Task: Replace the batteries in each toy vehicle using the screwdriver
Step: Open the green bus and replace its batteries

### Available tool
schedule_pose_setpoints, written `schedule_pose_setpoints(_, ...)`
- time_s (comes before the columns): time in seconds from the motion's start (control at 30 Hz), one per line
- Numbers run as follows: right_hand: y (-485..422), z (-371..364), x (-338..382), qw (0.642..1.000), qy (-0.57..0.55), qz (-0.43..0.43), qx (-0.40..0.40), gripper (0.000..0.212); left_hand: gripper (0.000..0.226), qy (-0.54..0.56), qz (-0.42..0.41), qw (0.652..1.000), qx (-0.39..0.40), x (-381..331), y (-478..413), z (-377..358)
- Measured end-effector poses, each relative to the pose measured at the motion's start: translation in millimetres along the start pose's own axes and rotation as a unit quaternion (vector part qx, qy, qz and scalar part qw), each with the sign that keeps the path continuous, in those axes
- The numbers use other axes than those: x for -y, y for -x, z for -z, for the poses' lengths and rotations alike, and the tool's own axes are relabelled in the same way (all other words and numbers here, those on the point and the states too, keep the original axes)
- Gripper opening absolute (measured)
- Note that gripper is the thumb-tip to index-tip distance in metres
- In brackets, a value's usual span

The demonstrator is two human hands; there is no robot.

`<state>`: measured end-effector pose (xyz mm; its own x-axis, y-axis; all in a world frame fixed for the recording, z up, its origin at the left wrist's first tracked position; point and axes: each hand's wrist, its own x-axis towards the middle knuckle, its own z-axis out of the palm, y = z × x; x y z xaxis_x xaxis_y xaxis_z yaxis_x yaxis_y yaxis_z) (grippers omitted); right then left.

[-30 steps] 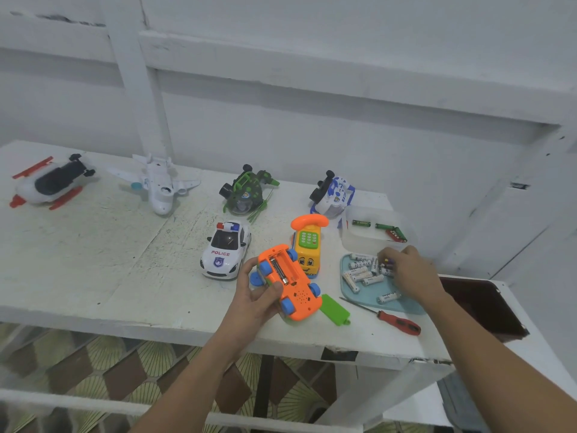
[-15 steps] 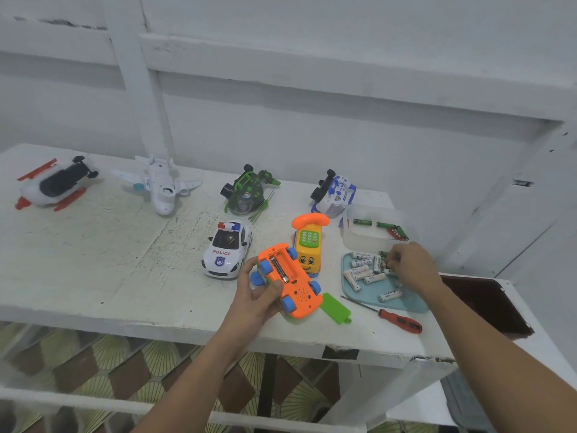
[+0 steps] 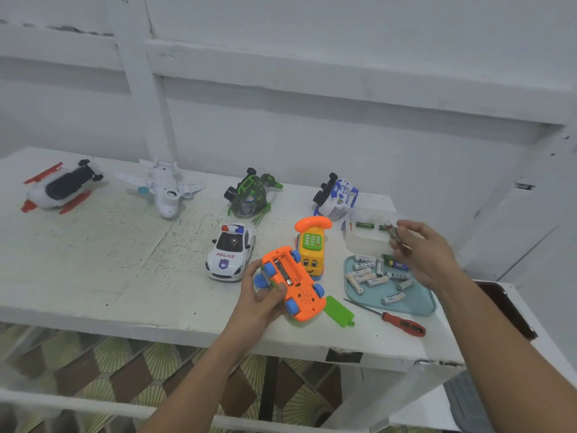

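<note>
My left hand (image 3: 259, 300) grips the upturned orange car (image 3: 299, 295) on the worktop, its compartment open. My right hand (image 3: 427, 257) pinches a battery (image 3: 394, 234) near the tray (image 3: 421, 303). It looks smooth, rigid and light, so I'd hold it mid-barrel.

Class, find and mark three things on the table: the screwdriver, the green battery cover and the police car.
screwdriver (image 3: 404, 324), head view, on its red handle.
green battery cover (image 3: 338, 311), head view, middle of its flat face.
police car (image 3: 229, 256), head view, on its white bonnet.
</note>
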<state>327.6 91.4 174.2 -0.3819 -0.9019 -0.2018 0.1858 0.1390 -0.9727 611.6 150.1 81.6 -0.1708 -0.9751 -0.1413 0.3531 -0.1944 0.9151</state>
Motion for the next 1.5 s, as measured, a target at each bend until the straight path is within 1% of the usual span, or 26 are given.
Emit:
schedule_pose_setpoints(0.03, 6, -7, 1, 0.995, -0.088, -0.035, 0.019, 0.012, 0.061, 0.001, 0.000, 1.000, 0.000, 0, 0, 0)
schedule_pose_setpoints(0.1, 18, -22, 1, 0.976, -0.195, -0.078, 0.052, 0.016, 0.061, 0.002, -0.002, 1.000, 0.001, 0, 0, 0)
schedule_pose_setpoints(0.17, 31, -37, -1, 0.960, -0.245, -0.107, 0.088, 0.023, 0.060, 0.003, -0.003, 1.000, 0.003, -1, 0, -1)
schedule_pose_setpoints(0.23, 43, -50, -3, 0.949, -0.254, -0.132, 0.131, 0.031, 0.060, 0.005, -0.004, 1.000, 0.005, -1, 0, -1)
schedule_pose_setpoints(0.33, 56, -68, -5, 0.942, -0.223, -0.159, 0.193, 0.034, 0.058, 0.000, -0.006, 1.000, 0.007, -1, 0, 0)
schedule_pose_setpoints(0.4, 62, -79, -7, 0.950, -0.185, -0.143, 0.208, 0.029, 0.057, -0.002, -0.004, 1.000, 0.006, -1, 1, 0)
schedule_pose_setpoints(0.43, 64, -83, -10, 0.961, -0.144, -0.112, 0.208, 0.026, 0.057, -0.003, -0.003, 1.000, 0.006, -1, 1, 1)
schedule_pose_setpoints(0.5, 67, -89, -16, 0.979, -0.009, -0.004, 0.203, 0.022, 0.057, -0.003, -0.001, 1.000, 0.007, -1, 0, 1)
schedule_pose_setpoints(0.53, 68, -90, -19, 0.975, 0.076, 0.064, 0.200, 0.023, 0.057, -0.003, 0.000, 1.000, 0.008, 0, 0, 2)
schedule_pose_setpoints(0.57, 68, -92, -23, 0.958, 0.159, 0.130, 0.199, 0.024, 0.057, -0.002, 0.000, 1.000, 0.009, 0, -1, 2)
schedule_pose_setpoints(0.6, 69, -94, -28, 0.934, 0.227, 0.185, 0.204, 0.026, 0.057, 0.000, 0.000, 1.000, 0.010, 0, -2, 2)
schedule_pose_setpoints(0.63, 70, -97, -32, 0.911, 0.274, 0.224, 0.213, 0.027, 0.059, 0.001, -0.001, 1.000, 0.010, 1, -2, 3)
schedule_pose_setpoints(0.67, 71, -99, -37, 0.894, 0.301, 0.248, 0.220, 0.028, 0.060, 0.002, -0.002, 1.000, 0.009, 1, -2, 3)
schedule_pose_setpoints(0.7, 73, -101, -41, 0.885, 0.315, 0.259, 0.225, 0.028, 0.061, 0.002, -0.003, 1.000, 0.009, 1, -2, 2)
schedule_pose_setpoints(0.93, 75, -109, -55, 0.862, 0.349, 0.291, 0.224, 0.026, 0.054, -0.002, 0.000, 1.000, 0.011, 3, -3, 4)
schedule_pose_setpoints(1.03, 73, -108, -58, 0.856, 0.360, 0.304, 0.214, 0.025, 0.058, 0.003, -0.002, 1.000, 0.012, 2, -3, 4)
schedule_pose_setpoints(1.13, 69, -108, -62, 0.855, 0.363, 0.306, 0.210, 0.018, 0.061, 0.002, -0.002, 1.000, 0.021, 2, -2, 5)
schedule_pose_setpoints(1.2, 68, -108, -63, 0.862, 0.360, 0.285, 0.214, 0.012, 0.065, -0.007, -0.002, 1.000, 0.027, 3, -2, 6)
schedule_pose_setpoints(1.3, 70, -106, -63, 0.881, 0.349, 0.221, 0.231, 0.008, 0.065, -0.013, -0.004, 1.000, 0.028, 3, -2, 5)
schedule_pose_setpoints(1.4, 69, -108, -63, 0.903, 0.311, 0.184, 0.233, 0.008, 0.066, -0.012, -0.006, 1.000, 0.024, 3, -2, 4)
schedule_pose_setpoints(1.5, 68, -111, -64, 0.912, 0.303, 0.168, 0.221, 0.010, 0.065, -0.016, -0.007, 1.000, 0.021, 3, -2, 4)
